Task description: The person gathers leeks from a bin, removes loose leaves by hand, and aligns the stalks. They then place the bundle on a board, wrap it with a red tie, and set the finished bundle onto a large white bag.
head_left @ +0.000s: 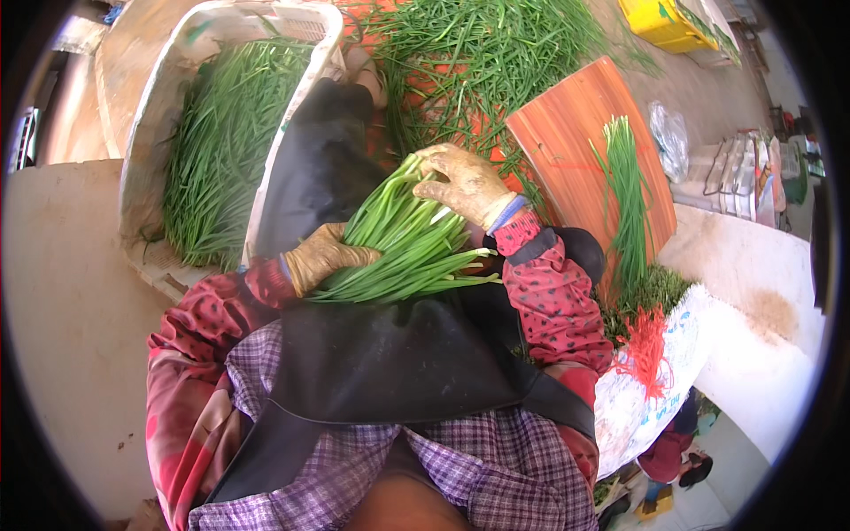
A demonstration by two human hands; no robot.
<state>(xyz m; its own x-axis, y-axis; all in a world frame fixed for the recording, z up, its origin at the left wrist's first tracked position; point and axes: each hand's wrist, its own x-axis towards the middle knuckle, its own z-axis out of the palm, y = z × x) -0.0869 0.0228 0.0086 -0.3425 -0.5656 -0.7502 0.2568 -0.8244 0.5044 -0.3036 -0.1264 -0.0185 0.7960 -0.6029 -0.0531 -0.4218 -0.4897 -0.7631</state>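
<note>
A loose bunch of green chives (396,237) lies across my lap on the black apron (381,363). Wrapped around its lower left side is my left hand (326,258), in a tan work glove, its thumb pressing on the stalks. My right hand (467,184), gloved likewise, is at the upper end of the bunch, fingers and thumb closed on some of the stalks. Several pale stalk ends stick out below the right wrist. To the right, a neat bundle of chives (627,190) rests on a reddish wooden board (567,133).
At the left stands a white plastic crate (142,168) full of chives. Ahead, more chives (496,53) are heaped on an orange sheet. Red ties (646,354) lie on a white sack (624,403) by my right elbow. A yellow crate (664,25) is far right. Another person (668,451) shows lower right.
</note>
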